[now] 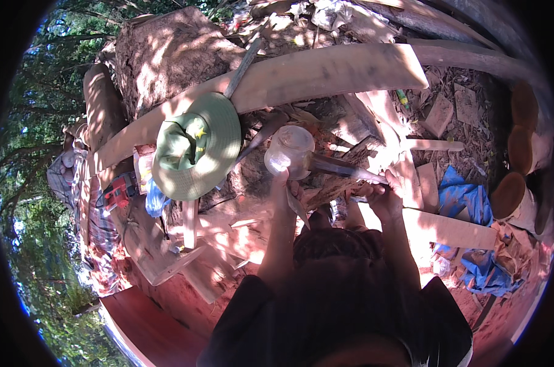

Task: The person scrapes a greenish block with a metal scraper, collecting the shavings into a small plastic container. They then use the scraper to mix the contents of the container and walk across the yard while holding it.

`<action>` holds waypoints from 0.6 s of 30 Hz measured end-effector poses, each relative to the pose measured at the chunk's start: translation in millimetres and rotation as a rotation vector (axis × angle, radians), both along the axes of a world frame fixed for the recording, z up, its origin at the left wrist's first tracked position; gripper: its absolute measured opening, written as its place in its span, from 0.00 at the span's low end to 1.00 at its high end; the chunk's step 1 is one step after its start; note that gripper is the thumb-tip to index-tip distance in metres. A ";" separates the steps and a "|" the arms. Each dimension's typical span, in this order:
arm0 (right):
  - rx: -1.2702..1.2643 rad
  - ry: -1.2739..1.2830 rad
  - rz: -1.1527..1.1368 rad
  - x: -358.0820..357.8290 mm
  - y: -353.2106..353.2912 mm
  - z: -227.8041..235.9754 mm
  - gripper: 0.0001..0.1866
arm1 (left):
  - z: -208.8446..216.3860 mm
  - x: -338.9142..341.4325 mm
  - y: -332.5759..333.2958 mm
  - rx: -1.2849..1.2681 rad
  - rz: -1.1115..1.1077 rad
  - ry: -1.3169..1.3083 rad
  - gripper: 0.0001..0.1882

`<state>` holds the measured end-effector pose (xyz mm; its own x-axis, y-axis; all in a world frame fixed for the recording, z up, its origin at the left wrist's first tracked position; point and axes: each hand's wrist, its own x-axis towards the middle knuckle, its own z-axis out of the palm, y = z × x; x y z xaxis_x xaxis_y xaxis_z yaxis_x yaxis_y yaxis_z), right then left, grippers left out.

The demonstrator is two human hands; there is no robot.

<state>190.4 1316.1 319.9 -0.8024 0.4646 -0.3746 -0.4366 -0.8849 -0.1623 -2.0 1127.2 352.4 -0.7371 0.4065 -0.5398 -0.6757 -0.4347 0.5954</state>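
In front of me is a pale, rounded, jar-like piece [289, 148]. My left hand [281, 186] is closed at its lower edge, with the fingers partly hidden. A pale pointed strip [298, 209] slants down beside that hand; I cannot tell whether it is held. A long, dark, flat blade-like piece [344, 168] runs from the right side of the jar-like piece toward my right hand [387, 197]. The right fingers are closed around its near end. Whether the blade-like piece is joined to the jar-like piece or only touches it, I cannot tell.
A long wooden plank [326, 76] crosses beyond my hands. On it rests a green brimmed hat [219, 147], left of the jar-like piece. Blue plastic sheeting [463, 199] lies at right, near a short board [451, 229]. Wood offcuts and chips litter the ground.
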 end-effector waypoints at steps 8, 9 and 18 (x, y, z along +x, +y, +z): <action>0.075 0.138 -0.086 13.9 68.3 -8.8 0.14 | 65.4 1.6 -20.3 -0.354 -0.102 0.500 0.09; 0.102 0.122 -0.091 13.6 74.7 -13.2 0.14 | 71.4 2.6 -21.7 -0.403 -0.089 0.585 0.09; -0.009 -0.360 -0.073 -49.9 70.1 -26.6 0.15 | 105.5 0.9 -21.6 -0.616 -0.052 1.466 0.11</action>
